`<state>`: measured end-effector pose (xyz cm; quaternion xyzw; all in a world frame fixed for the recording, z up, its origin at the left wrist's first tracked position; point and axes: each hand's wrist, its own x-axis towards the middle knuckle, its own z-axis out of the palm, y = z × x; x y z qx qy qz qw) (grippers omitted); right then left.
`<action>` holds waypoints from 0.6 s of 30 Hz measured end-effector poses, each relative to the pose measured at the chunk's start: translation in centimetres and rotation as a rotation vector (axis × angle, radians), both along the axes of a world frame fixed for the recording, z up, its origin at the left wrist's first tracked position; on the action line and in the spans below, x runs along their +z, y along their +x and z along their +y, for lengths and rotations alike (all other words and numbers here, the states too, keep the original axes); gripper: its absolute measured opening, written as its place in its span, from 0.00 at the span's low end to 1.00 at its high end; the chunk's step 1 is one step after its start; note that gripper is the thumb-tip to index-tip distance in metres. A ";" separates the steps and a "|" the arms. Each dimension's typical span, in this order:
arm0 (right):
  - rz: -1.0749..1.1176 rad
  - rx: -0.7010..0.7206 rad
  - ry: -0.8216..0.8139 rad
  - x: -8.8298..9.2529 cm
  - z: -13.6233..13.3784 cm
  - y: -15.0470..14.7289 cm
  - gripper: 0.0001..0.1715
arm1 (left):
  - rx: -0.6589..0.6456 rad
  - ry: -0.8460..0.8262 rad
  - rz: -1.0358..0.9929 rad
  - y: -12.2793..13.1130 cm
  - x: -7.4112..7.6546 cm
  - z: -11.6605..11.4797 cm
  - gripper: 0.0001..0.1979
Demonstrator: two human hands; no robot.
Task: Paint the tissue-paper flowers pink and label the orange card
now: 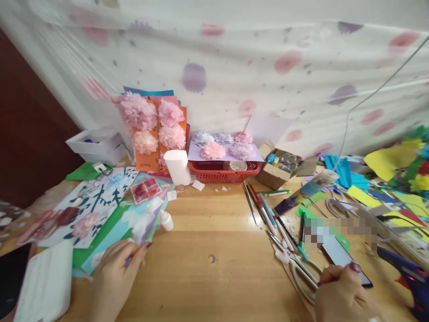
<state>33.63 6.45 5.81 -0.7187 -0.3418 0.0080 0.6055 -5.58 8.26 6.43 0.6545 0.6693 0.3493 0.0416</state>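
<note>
My left hand (119,268) rests at the near corner of a stack of coloured paper sheets (112,223). Its fingers are curled against the thumb, and a small bluish bit shows between them; what it pinches I cannot make out. At the lower right, my right hand (346,293) is closed, thumb on top, beside the handles of a pair of scissors (298,264). Anything inside that fist is hidden. Just behind it lies a phone (342,255) with a lit screen. A small white bottle (166,221) stands at the stack's right edge.
A red basket (224,175) stands at the back below a lilac card with paper flowers. Pens and brushes (268,210) lie left of a glue gun (407,273). An open cardboard box (273,172), a white roll (177,166) and orange flower cards (145,161) line the wall.
</note>
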 end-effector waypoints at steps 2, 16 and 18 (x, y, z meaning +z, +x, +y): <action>0.032 -0.045 0.026 -0.2 -0.1 0.0 0.34 | 0.077 -0.066 -0.049 0.7 0.3 1.2 0.18; -0.226 1.051 -0.442 2.3 1.4 -11.3 0.25 | -0.461 -0.265 -0.357 11.4 2.6 2.9 0.12; -0.256 0.977 -0.441 2.1 1.5 -10.7 0.13 | -0.584 -0.213 -0.364 13.2 2.8 2.3 0.16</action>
